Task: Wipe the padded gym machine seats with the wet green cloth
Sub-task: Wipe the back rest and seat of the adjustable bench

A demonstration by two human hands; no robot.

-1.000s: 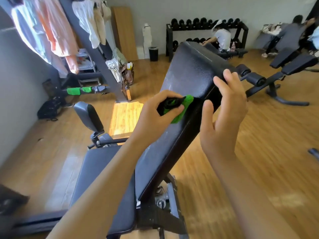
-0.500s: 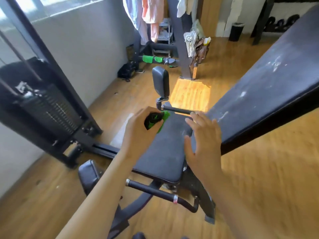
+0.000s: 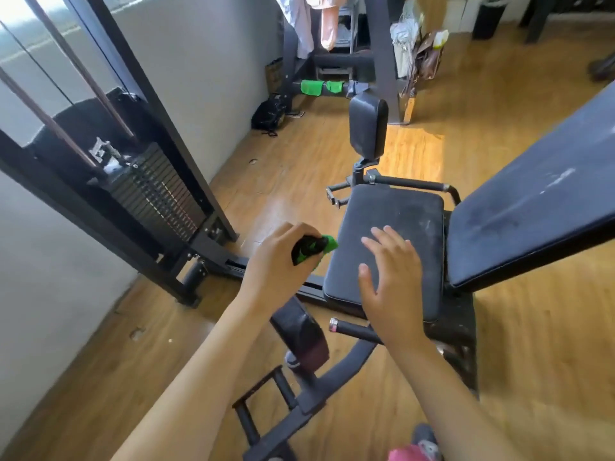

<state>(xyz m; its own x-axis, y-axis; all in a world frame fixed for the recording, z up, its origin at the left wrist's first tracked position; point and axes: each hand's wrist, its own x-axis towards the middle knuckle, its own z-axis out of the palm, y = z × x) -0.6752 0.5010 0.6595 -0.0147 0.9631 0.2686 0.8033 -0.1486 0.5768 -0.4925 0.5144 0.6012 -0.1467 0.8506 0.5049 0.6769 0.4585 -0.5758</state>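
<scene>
Left hand [image 3: 278,264] grips green cloth [image 3: 327,244] beside seat [image 3: 396,221] — right hand [image 3: 391,277] spread.

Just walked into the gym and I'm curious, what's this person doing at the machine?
A person is cleaning a weight machine. Their left hand grips a bunched green cloth right at the left edge of the flat seat pad. The right hand is open, fingers spread over that pad. The seat and the sloped back pad both show pale dusty smears, so wiping this seat seems about to start.
</scene>
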